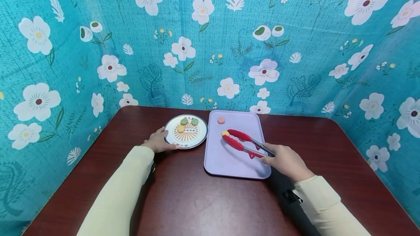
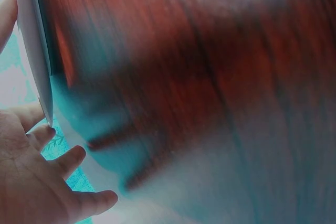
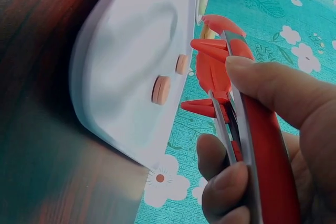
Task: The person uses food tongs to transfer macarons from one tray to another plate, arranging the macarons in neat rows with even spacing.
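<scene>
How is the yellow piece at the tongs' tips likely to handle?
The yellow piece is probably light, being small beside the red tongs. Its curved edge could slip if pinched unevenly, and its round outline suggests it might roll if dropped.

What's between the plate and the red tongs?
In the head view: a bare strip of the tray and a yellow cookie at the tips of the tongs.

Text can't be read: tiny characters are printed on plate, left of tray.
</scene>
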A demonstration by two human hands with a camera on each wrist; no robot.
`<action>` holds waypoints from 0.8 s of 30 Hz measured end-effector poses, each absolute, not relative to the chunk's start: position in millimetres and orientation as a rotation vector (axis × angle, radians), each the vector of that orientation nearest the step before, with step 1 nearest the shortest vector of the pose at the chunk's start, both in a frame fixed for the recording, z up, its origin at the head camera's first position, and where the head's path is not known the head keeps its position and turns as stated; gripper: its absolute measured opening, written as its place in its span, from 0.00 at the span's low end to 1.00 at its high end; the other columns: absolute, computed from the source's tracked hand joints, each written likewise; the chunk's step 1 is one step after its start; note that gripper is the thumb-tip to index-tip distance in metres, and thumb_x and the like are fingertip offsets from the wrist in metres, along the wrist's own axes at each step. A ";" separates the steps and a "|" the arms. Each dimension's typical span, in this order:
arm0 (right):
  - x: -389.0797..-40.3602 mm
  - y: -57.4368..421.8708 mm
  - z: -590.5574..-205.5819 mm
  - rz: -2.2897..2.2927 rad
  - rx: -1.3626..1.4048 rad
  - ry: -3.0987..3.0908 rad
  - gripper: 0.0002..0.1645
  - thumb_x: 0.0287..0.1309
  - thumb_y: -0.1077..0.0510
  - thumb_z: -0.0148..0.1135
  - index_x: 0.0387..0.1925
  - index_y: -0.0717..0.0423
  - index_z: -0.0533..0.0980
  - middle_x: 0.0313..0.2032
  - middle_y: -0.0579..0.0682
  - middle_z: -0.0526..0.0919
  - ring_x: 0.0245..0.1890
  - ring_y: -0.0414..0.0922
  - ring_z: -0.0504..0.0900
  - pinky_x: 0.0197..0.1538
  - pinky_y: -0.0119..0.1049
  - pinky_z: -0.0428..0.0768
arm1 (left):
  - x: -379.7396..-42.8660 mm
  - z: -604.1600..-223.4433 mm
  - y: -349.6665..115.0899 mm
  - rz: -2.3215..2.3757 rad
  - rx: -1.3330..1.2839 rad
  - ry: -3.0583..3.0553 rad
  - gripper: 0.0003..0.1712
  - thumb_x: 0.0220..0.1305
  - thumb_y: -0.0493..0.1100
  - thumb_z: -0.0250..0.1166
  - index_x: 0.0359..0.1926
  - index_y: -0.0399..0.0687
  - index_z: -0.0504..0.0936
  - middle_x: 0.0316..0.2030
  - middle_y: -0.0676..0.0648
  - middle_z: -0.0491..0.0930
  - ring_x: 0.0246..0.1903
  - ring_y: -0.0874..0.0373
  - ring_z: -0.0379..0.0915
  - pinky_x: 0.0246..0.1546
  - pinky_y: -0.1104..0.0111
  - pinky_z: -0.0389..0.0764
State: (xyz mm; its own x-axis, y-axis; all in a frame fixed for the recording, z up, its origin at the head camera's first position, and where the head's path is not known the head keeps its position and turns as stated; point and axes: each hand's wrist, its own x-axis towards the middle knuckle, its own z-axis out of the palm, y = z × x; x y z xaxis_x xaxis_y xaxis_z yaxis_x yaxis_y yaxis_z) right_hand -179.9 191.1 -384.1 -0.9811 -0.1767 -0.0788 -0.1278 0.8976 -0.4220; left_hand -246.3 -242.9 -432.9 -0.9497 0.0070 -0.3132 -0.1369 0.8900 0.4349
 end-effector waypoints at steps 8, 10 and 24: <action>-183.8 188.9 -381.0 -0.644 -0.235 2.952 0.43 0.50 0.47 0.73 0.65 0.60 0.69 0.44 0.59 0.82 0.30 0.46 0.72 0.26 0.34 0.74 | -247.1 -433.3 -242.6 0.661 -0.091 2.753 0.61 0.51 0.69 0.66 0.74 0.40 0.51 0.74 0.35 0.43 0.70 0.34 0.41 0.63 0.32 0.45; -184.8 187.9 -380.3 -0.641 -0.238 2.955 0.43 0.50 0.48 0.73 0.65 0.60 0.69 0.46 0.60 0.82 0.31 0.46 0.73 0.26 0.34 0.75 | -247.3 -433.7 -242.4 0.660 -0.089 2.751 0.62 0.51 0.69 0.66 0.74 0.39 0.50 0.74 0.34 0.43 0.70 0.34 0.41 0.63 0.32 0.45; -190.2 176.8 -371.8 -0.612 -0.227 2.972 0.43 0.48 0.47 0.74 0.65 0.58 0.70 0.44 0.59 0.82 0.29 0.46 0.73 0.25 0.33 0.74 | -244.0 -430.7 -240.8 0.640 -0.097 2.765 0.61 0.51 0.69 0.66 0.74 0.40 0.51 0.74 0.34 0.44 0.69 0.34 0.42 0.62 0.31 0.46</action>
State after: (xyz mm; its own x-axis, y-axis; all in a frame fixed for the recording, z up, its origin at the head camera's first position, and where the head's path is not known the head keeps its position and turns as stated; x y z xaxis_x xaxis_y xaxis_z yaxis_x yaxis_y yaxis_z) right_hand -190.2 176.8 -371.8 -0.9841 -0.1651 -0.0660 -0.1256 0.9081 -0.3995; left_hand -244.0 -240.8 -430.7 -0.9526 0.0020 -0.3044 -0.1320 0.8984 0.4189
